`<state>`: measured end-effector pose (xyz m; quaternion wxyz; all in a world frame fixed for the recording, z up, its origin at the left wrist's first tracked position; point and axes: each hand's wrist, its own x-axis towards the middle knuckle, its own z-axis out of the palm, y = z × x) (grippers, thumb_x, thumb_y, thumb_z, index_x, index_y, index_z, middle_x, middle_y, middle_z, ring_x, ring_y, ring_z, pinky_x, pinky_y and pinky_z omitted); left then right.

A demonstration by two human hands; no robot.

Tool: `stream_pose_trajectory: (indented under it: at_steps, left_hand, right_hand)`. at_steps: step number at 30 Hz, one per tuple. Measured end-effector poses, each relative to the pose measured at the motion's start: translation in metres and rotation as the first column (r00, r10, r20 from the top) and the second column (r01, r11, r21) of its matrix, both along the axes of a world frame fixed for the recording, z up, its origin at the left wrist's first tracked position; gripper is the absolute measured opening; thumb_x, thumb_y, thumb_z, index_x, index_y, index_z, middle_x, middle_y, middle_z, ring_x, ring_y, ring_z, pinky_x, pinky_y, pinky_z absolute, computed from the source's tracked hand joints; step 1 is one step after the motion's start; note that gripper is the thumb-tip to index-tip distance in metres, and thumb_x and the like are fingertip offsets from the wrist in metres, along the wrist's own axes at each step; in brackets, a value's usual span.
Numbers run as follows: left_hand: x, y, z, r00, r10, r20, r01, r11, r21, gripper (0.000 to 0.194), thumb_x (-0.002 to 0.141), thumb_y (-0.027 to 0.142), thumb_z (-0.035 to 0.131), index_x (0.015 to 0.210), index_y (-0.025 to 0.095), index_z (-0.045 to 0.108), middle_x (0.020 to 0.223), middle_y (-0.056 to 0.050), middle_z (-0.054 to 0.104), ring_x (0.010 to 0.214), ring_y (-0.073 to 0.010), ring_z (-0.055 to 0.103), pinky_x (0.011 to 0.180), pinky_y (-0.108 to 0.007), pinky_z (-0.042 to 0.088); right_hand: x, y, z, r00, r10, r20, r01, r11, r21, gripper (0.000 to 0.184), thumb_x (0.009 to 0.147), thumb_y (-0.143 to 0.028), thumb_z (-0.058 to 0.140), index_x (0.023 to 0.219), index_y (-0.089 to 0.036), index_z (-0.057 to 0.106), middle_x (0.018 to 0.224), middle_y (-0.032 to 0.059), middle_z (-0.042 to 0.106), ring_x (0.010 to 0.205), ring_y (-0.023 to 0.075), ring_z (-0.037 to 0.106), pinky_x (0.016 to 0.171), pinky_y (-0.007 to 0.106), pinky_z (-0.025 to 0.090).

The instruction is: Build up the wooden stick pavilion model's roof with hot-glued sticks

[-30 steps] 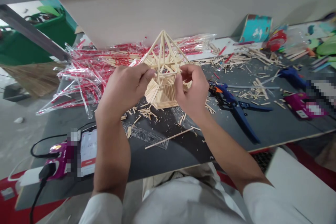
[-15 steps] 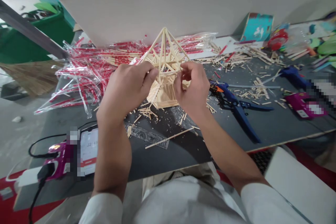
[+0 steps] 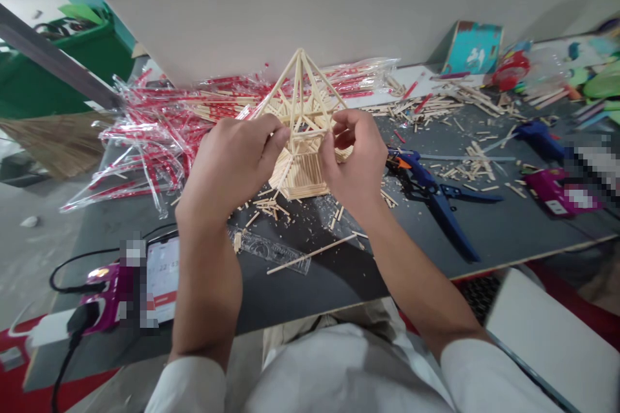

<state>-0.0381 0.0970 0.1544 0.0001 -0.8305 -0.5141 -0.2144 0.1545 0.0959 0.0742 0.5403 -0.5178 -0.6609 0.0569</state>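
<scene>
A small house-like model of thin wooden sticks (image 3: 306, 175) stands on the dark table, with a pointed open frame of sticks (image 3: 301, 77) at its top. My left hand (image 3: 242, 158) grips the left side of this stick frame, thumb and fingers pinched at its lower corner. On the opposite side my right hand (image 3: 353, 158) pinches the frame's right lower corner between thumb and fingers. Both hands hide parts of the frame's lower edge, and whether the frame touches the walls below cannot be made out.
Red-and-clear plastic packets of sticks (image 3: 145, 132) lie at the left. A blue glue gun (image 3: 431, 190) rests at the right. A clear ruler (image 3: 271, 250) and a loose stick (image 3: 314, 254) lie in front, with a phone (image 3: 162, 277) at the left. Stick scraps (image 3: 271, 208) are scattered around.
Both hands keep their hold on the stick frame. The whole view has shifted very slightly; otherwise little differs.
</scene>
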Motion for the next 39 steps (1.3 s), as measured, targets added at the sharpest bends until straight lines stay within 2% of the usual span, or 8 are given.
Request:
stream_pose_trajectory:
  at_steps: [11, 16, 21, 26, 29, 33, 36, 39]
  left_hand:
    - [-0.001, 0.0, 0.002, 1.0, 0.015, -0.02, -0.016, 0.999, -0.039, 0.033, 0.106, 0.037, 0.047, 0.084, 0.022, 0.067, 0.064, -0.002, 0.06, 0.058, -0.0145, 0.05, 0.063, -0.032, 0.035]
    - [0.001, -0.003, -0.001, 0.997, 0.027, 0.075, -0.03, 0.999, 0.036, 0.026, 0.104, 0.037, 0.054, 0.097, 0.021, 0.073, 0.067, -0.001, 0.066, 0.059, -0.0146, 0.057, 0.064, -0.031, 0.039]
    - [0.012, -0.007, -0.003, 0.989, -0.029, 0.144, 0.01, 0.992, 0.129, 0.019, 0.105, 0.032, 0.056, 0.103, 0.021, 0.072, 0.075, -0.001, 0.07, 0.064, -0.013, 0.06, 0.064, -0.03, 0.042]
    - [0.01, -0.007, -0.001, 0.984, -0.065, 0.166, 0.026, 0.974, 0.224, 0.015, 0.105, 0.027, 0.058, 0.106, 0.02, 0.071, 0.1, -0.006, 0.071, 0.079, -0.0132, 0.063, 0.069, -0.031, 0.047]
    - [0.003, -0.007, 0.0, 0.98, -0.059, 0.19, 0.01, 0.968, 0.253, 0.011, 0.104, 0.026, 0.061, 0.105, 0.021, 0.07, 0.098, -0.004, 0.069, 0.079, -0.0132, 0.06, 0.069, -0.031, 0.048]
    - [0.004, -0.011, 0.0, 0.982, -0.075, 0.172, 0.031, 0.969, 0.245, 0.011, 0.104, 0.027, 0.06, 0.104, 0.023, 0.071, 0.094, -0.003, 0.067, 0.073, -0.0125, 0.058, 0.069, -0.032, 0.048]
    - [0.012, -0.015, -0.003, 0.989, -0.092, 0.115, 0.063, 0.97, 0.234, 0.014, 0.105, 0.028, 0.058, 0.104, 0.021, 0.07, 0.099, -0.005, 0.069, 0.075, -0.0122, 0.059, 0.07, -0.032, 0.048]
    - [0.021, -0.019, -0.007, 0.997, -0.065, 0.036, 0.055, 0.97, 0.239, 0.016, 0.106, 0.031, 0.057, 0.109, 0.021, 0.069, 0.112, -0.007, 0.07, 0.075, -0.0114, 0.059, 0.067, -0.031, 0.045]
  right_hand:
    - [0.01, 0.002, -0.004, 0.989, 0.091, -0.115, -0.085, 0.995, 0.055, 0.024, 0.096, -0.027, 0.064, 0.12, -0.024, 0.059, 0.108, 0.0059, 0.066, 0.091, 0.0192, 0.066, 0.08, 0.04, 0.057]
    - [0.022, -0.01, -0.001, 0.991, 0.098, -0.095, -0.092, 0.993, 0.072, 0.021, 0.101, -0.028, 0.06, 0.122, -0.026, 0.064, 0.117, 0.0074, 0.069, 0.094, 0.0197, 0.069, 0.081, 0.04, 0.058]
    - [0.046, -0.006, 0.001, 0.992, 0.111, -0.067, -0.103, 0.987, 0.122, 0.018, 0.104, -0.024, 0.054, 0.107, -0.024, 0.071, 0.102, 0.0061, 0.072, 0.092, 0.0195, 0.07, 0.078, 0.038, 0.058]
    - [0.084, 0.006, -0.022, 0.998, 0.052, -0.021, -0.047, 0.984, 0.171, 0.017, 0.102, -0.027, 0.058, 0.101, -0.023, 0.074, 0.094, 0.0054, 0.073, 0.083, 0.0186, 0.069, 0.073, 0.036, 0.056]
    - [0.098, 0.008, -0.041, 0.999, 0.044, 0.031, -0.049, 0.98, 0.193, 0.011, 0.097, -0.025, 0.065, 0.097, -0.024, 0.076, 0.094, 0.0056, 0.076, 0.079, 0.0189, 0.07, 0.07, 0.037, 0.056]
    - [0.099, 0.005, -0.053, 0.987, 0.142, 0.073, -0.154, 0.971, 0.184, 0.003, 0.09, -0.024, 0.074, 0.087, -0.024, 0.073, 0.096, 0.0051, 0.077, 0.068, 0.0163, 0.066, 0.063, 0.035, 0.056]
    - [0.094, 0.003, -0.057, 0.978, 0.209, -0.001, -0.207, 0.97, 0.123, 0.003, 0.093, -0.025, 0.069, 0.091, -0.024, 0.067, 0.096, 0.0042, 0.076, 0.068, 0.0155, 0.064, 0.064, 0.034, 0.054]
    - [0.093, 0.007, -0.065, 0.944, 0.247, -0.219, -0.238, 0.969, 0.066, 0.007, 0.098, -0.031, 0.063, 0.098, -0.025, 0.059, 0.097, 0.0039, 0.074, 0.071, 0.0152, 0.064, 0.064, 0.033, 0.052]
